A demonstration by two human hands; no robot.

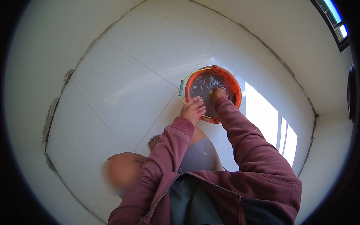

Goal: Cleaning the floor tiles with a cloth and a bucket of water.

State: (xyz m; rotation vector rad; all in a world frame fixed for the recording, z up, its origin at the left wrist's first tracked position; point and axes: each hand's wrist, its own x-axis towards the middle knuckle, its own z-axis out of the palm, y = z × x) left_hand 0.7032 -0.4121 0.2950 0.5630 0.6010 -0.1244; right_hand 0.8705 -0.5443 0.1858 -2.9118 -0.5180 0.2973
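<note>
An orange plastic bucket [235,84] stands on the tiled floor before me, with murky grey water [204,84] in it. My right hand [219,92] reaches down into the bucket, its fingers at or under the water's surface. A small yellowish bit [210,92] shows beside those fingers; whether they grip it is unclear. Over the near left part of the rim, my left hand [193,109] is spread with nothing in it. The bucket's yellow wire handle [194,73] hangs to the left side and carries a green grip [181,87].
Large pale floor tiles [135,84] surround the bucket. Walls with rough, unfinished lower edges [261,40] enclose the floor. Sunlight [261,104] falls right of the bucket. My bare foot [154,142] and bent knee [123,171] are at the lower left; a window [334,22] is upper right.
</note>
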